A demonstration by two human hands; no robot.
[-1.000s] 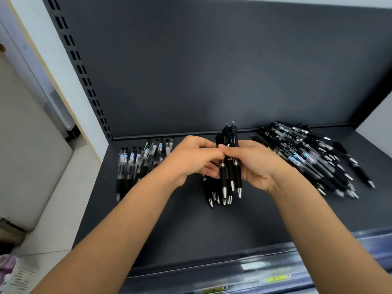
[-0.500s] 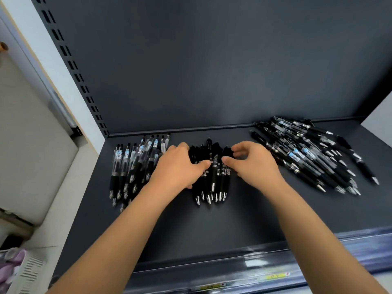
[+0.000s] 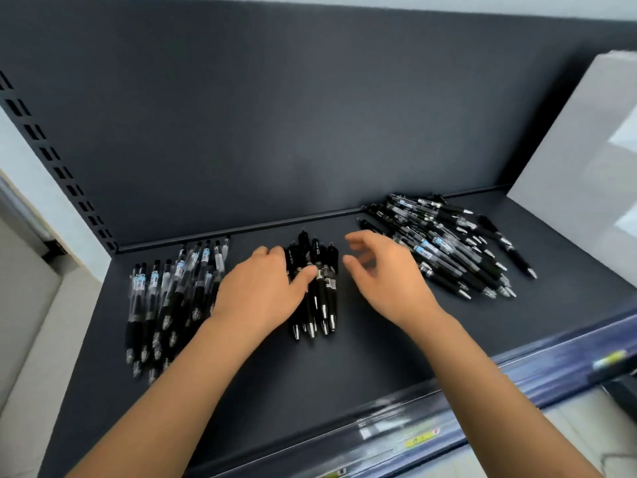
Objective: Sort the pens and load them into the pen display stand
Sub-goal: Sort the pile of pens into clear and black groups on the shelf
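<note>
Left hand (image 3: pixel 262 294) seemingly touching glossy black pens (image 3: pixel 322 294), right hand (image 3: pixel 386 281) hovering

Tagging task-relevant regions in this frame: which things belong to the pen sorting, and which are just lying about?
In the job:
- clear-barrel pens, left pile
- black pens, middle group
- mixed pens, right pile
- left hand, resting on the black pens
- right hand, holding nothing
- shelf

Just there:
- grey board, far right
- price rail
- yellow label

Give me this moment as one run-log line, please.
left hand: rests on middle black pens | right hand: open, empty, beside them | loose pile: far right
</note>
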